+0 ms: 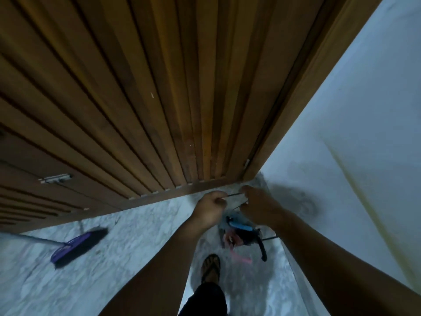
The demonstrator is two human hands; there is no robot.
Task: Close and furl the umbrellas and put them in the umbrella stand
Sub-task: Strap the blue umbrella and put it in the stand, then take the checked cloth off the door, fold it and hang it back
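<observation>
My left hand [210,209] and my right hand [258,205] are close together, low in the corner by the door. Both pinch a thin dark strap or rod [234,195] stretched between them; blur hides what it belongs to. Just below the hands stands a small grey umbrella stand [222,231] against the wall. Furled umbrellas stick out of it: a light blue handle [240,225], a black hooked handle [262,247] and pink fabric with a pink strap [242,258] trailing on the floor.
A slatted wooden door [148,99] fills the upper view, with its frame meeting a white wall [353,133] on the right. A purple-headed broom [75,246] lies on the marble floor at the left. My sandalled foot [210,267] stands just before the stand.
</observation>
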